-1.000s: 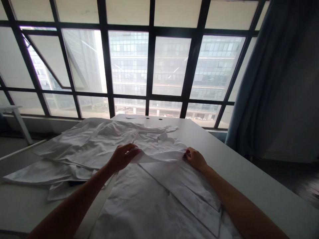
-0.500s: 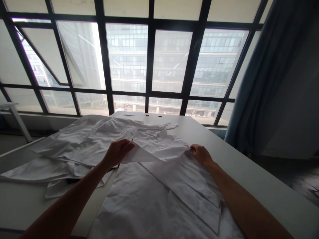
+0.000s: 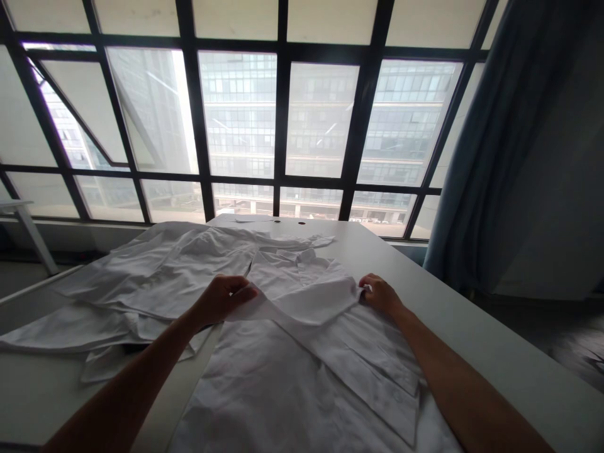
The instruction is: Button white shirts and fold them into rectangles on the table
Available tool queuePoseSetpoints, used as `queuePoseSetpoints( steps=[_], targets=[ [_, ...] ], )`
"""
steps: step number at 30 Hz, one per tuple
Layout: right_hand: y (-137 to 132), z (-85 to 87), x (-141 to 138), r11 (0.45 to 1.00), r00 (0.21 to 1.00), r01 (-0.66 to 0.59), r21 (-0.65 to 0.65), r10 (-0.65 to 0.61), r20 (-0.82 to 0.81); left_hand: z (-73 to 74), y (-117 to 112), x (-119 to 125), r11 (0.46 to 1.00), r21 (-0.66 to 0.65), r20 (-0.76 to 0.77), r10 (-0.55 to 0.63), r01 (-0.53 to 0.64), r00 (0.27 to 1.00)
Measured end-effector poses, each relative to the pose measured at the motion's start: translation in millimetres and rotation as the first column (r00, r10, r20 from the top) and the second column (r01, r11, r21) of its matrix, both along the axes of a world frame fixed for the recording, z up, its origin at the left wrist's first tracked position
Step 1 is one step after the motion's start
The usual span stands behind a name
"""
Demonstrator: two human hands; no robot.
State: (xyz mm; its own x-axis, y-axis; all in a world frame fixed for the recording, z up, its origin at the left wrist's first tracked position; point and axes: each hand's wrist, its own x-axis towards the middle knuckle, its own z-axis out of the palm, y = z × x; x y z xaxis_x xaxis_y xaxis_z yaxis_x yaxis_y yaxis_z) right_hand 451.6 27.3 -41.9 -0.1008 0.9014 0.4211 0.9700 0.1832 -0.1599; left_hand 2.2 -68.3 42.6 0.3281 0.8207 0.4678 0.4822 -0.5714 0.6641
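Observation:
A white shirt (image 3: 283, 384) lies spread on a white table (image 3: 495, 352) in front of me, collar toward the window. My left hand (image 3: 221, 299) is closed, pinching a fold of the shirt's upper part. My right hand (image 3: 380, 294) is closed on the same fold at the shoulder on the right. The cloth between the two hands is lifted slightly off the table.
More white garments (image 3: 141, 277) lie in a loose pile on the left half of the table. A large window with dark frames (image 3: 283, 126) stands behind the table. A blue-grey curtain (image 3: 500, 138) hangs at the right. A white table leg (image 3: 33, 233) shows at far left.
Both hands keep their grip on the fold; it has sagged lower between them and the right hand has shifted slightly outward. The view has tilted a little.

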Motion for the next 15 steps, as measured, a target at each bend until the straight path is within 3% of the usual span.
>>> queuePoseSetpoints(
  steps=[2,4,5,7,8,9,10,12,15],
  targets=[
    [-3,3.6,-3,0.996,0.996,0.086,0.009,-0.086,-0.002,0.2,-2,1,0.996,-0.063,-0.025,-0.070,0.069,0.997],
    [-4,5.6,-3,0.978,0.978,0.207,-0.009,-0.207,-0.028,0.3,-6,1,0.956,-0.215,-0.076,-0.222,0.202,0.972],
    [-4,5.9,-2,0.969,0.969,0.243,-0.034,-0.244,-0.038,0.1,-8,2,0.902,-0.327,-0.100,-0.329,0.281,0.939],
    [-4,4.7,3,0.961,0.963,0.260,-0.093,-0.265,-0.051,-1.5,-12,3,0.740,-0.542,-0.101,-0.527,0.398,0.844],
    [-3,3.7,5,0.962,0.964,0.250,-0.110,-0.258,-0.059,-3.0,-13,5,0.672,-0.604,-0.086,-0.589,0.427,0.804],
    [-3,2.5,7,0.967,0.969,0.228,-0.112,-0.237,-0.069,-4.9,-13,6,0.637,-0.628,-0.074,-0.620,0.447,0.781],
    [-2,1.3,9,0.976,0.976,0.193,-0.103,-0.202,-0.081,-7.1,-12,8,0.633,-0.621,-0.068,-0.630,0.461,0.773],
    [0,-0.4,11,0.993,0.990,0.091,-0.071,-0.098,-0.100,-12.5,-9,12,0.679,-0.564,-0.080,-0.612,0.470,0.787],
    [1,-0.9,10,0.998,0.993,-0.026,-0.051,0.021,-0.113,-21.8,-4,20,0.846,-0.396,-0.209,-0.460,0.356,0.863]
  ],
)
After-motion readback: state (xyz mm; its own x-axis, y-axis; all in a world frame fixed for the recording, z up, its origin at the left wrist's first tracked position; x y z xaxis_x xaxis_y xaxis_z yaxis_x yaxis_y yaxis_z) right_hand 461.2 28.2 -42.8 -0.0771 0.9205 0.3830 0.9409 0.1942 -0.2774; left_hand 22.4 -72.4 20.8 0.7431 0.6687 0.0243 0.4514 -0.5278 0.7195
